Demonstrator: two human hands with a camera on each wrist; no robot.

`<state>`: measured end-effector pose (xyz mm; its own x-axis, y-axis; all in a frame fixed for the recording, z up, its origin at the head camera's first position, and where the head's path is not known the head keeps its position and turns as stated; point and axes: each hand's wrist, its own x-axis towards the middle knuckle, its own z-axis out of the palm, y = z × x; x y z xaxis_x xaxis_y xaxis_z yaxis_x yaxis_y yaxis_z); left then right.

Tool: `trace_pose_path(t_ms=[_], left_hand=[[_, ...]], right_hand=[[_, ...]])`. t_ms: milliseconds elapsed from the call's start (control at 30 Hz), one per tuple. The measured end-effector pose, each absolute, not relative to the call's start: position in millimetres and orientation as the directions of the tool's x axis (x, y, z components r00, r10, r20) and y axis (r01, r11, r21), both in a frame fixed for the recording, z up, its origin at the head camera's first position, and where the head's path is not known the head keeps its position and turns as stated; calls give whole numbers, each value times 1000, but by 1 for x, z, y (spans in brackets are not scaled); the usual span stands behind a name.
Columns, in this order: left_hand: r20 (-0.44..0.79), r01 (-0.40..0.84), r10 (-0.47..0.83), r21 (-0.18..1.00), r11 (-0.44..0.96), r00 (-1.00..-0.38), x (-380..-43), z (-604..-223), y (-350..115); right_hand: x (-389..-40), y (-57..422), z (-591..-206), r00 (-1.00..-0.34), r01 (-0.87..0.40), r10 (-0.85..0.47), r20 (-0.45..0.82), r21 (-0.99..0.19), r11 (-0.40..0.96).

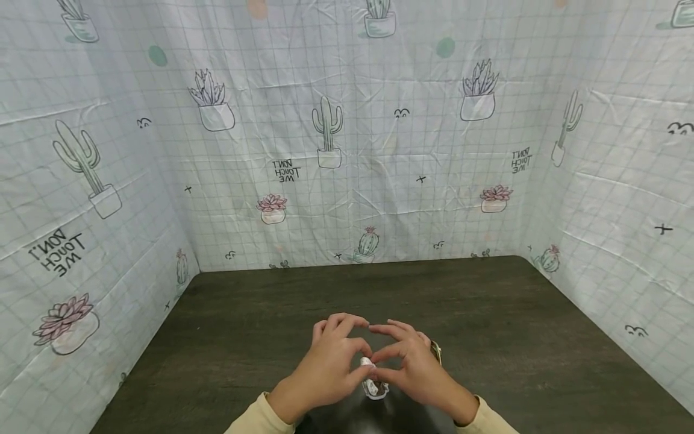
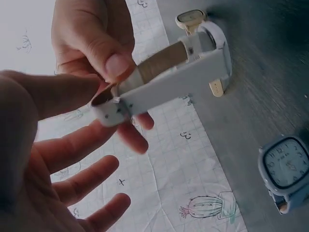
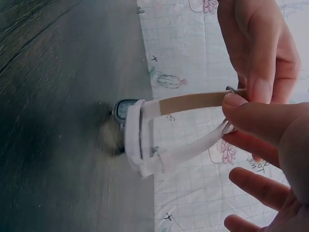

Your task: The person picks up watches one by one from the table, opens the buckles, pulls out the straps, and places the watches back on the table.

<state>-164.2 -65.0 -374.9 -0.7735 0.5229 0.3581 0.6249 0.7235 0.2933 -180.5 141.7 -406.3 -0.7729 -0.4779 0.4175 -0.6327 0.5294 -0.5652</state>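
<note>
A white wristwatch (image 1: 374, 392) with a tan strap lining hangs between my two hands, low in the middle of the head view. Thumb and index finger of my left hand (image 1: 328, 367) pinch the buckle end of the strap. From the other side my right hand (image 1: 414, 367) pinches the strap at the same spot, the thumbs almost meeting. The right wrist view shows the strap as a closed loop, its white case (image 3: 134, 137) pointing toward the dark table. The remaining fingers of both hands are spread away from the watch.
On the dark table (image 1: 244, 319) stand a light blue watch (image 2: 287, 164) and a cream watch (image 2: 191, 19). In the head view a gold-edged watch (image 1: 436, 352) shows partly behind my right hand. A cactus-print cloth (image 1: 379, 138) walls the back and both sides.
</note>
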Motion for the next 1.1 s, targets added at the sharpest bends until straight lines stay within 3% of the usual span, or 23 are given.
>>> trace_pose_path(t_ms=[200, 433, 767, 1100], left_hand=[[385, 645, 537, 247, 724, -751, -166, -373, -65], [439, 637, 481, 344, 690, -759, -168, -372, -69], [351, 609, 500, 386, 693, -792, -168, -372, -68], [364, 623, 509, 381, 683, -780, -171, -372, -71]], right_hand=[[-177, 139, -403, -786, -617, -456, 417, -571, 542], [-179, 141, -403, -814, -581, -403, 419, -597, 553], [-180, 144, -402, -807, -590, -426, 409, -593, 548], [-180, 145, -402, -808, -589, -437, 396, -579, 564]])
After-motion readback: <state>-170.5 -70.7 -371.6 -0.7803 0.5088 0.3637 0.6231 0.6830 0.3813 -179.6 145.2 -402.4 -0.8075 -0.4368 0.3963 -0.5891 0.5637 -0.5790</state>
